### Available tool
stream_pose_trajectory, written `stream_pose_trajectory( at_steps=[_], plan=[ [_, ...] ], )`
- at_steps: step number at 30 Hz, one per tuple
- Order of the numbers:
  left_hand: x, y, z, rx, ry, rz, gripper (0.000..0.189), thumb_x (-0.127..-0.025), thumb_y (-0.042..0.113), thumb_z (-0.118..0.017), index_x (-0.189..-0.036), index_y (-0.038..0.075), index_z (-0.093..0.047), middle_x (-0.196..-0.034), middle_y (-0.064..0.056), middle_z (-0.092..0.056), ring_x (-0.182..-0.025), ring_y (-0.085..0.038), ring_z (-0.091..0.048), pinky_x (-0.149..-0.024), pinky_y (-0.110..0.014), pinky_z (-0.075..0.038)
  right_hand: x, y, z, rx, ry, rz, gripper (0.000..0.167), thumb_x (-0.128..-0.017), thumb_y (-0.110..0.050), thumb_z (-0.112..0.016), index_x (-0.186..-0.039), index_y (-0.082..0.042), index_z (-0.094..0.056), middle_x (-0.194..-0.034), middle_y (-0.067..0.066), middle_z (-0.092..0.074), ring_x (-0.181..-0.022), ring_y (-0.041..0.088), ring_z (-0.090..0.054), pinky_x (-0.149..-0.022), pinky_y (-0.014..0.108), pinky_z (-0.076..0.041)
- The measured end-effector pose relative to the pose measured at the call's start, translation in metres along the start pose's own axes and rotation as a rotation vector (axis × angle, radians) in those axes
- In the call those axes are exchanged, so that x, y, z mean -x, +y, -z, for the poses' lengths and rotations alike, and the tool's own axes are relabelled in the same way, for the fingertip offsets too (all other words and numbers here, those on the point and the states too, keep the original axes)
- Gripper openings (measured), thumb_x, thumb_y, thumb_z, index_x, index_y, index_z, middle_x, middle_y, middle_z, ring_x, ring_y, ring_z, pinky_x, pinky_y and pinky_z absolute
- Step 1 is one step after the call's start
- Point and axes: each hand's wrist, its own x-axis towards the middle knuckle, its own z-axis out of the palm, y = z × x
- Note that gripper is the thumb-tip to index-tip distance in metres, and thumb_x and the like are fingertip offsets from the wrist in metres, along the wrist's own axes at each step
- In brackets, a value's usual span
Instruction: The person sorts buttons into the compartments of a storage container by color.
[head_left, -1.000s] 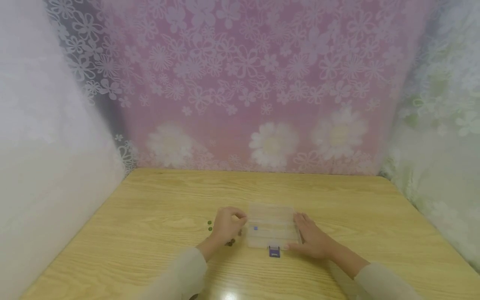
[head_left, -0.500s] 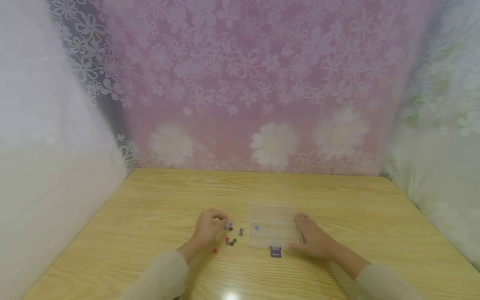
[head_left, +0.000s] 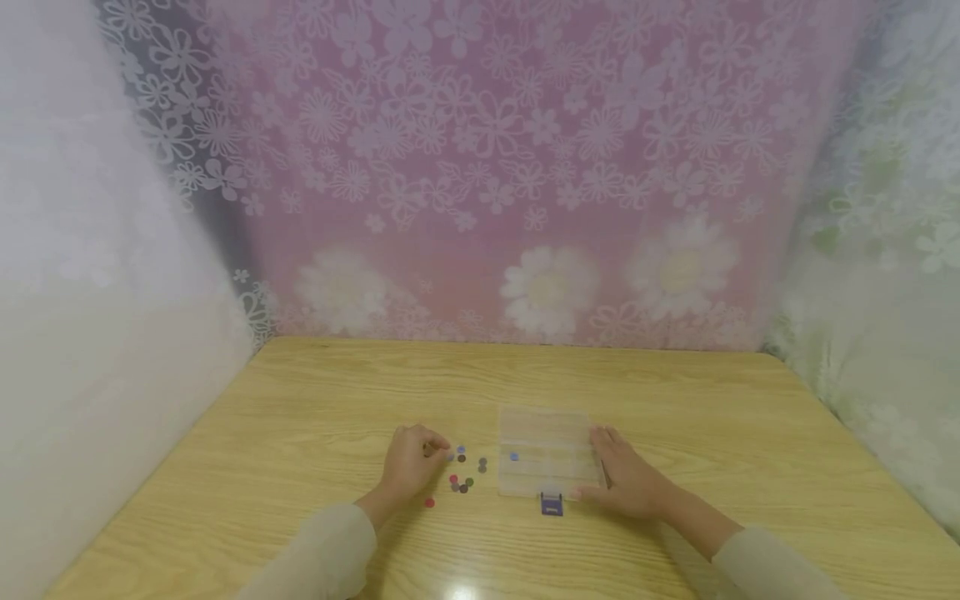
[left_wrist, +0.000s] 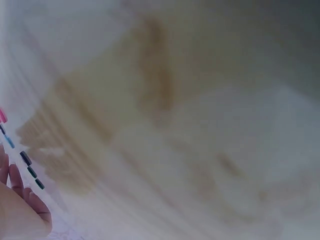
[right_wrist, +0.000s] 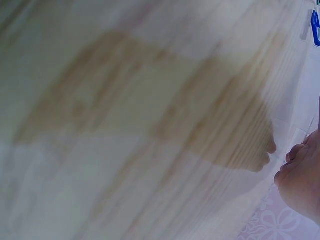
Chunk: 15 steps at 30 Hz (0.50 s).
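Note:
My left hand (head_left: 412, 458) is low over the table, thumb and forefinger close together right at a small blue disc (head_left: 450, 457), flat and round like a button. Whether they pinch it I cannot tell. In the left wrist view the fingers (left_wrist: 16, 180) are beside a row of discs, one light blue (left_wrist: 10, 142), others dark. To the right lies a clear plastic box (head_left: 543, 425) with dividers; a single blue disc (head_left: 513, 457) sits inside. My right hand (head_left: 630, 479) rests along the box's right side, fingers extended, thumb at the front edge.
Red discs (head_left: 430, 502), grey discs (head_left: 482, 464) and dark discs (head_left: 463, 488) lie scattered between my left hand and the box. A dark blue latch (head_left: 551, 504) sticks out from the box's front. Flowered cloth (head_left: 480, 167) hangs behind the wooden table (head_left: 337, 375).
My left hand has moved left from the box's left edge to the loose discs, then lowered slightly to the blue one. It now covers where two green discs showed. The right hand stays put.

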Motion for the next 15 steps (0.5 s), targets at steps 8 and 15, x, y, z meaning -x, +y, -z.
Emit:
stream_pose_trajectory(
  at_steps=[8,15],
  plan=[
    [-0.0012,-0.0019,-0.0039,-0.064,-0.012,0.001,0.005,-0.075,0.013,-0.074,-0.077,0.008,-0.072,-0.081,-0.004,-0.072,-0.074,-0.011,-0.046,-0.066,-0.02,-0.035,-0.0002,-0.0002,-0.0001,-0.008,-0.008,-0.005,0.103,-0.081,-0.055,-0.061,-0.14,0.015,-0.015,-0.146,0.036,-0.016,-0.135,0.054,-0.01,-0.107,0.063,-0.016],
    [-0.0016,-0.0004,-0.0061,-0.067,-0.003,0.036,0.004,-0.075,0.012,-0.074,-0.077,0.009,-0.072,-0.079,-0.003,-0.071,-0.073,-0.011,-0.044,-0.065,-0.02,-0.034,-0.0002,0.0011,-0.0024,-0.035,-0.025,-0.027,0.105,-0.08,-0.057,-0.061,-0.141,0.014,-0.013,-0.148,0.035,-0.013,-0.136,0.052,-0.008,-0.107,0.063,-0.014]
  ],
)
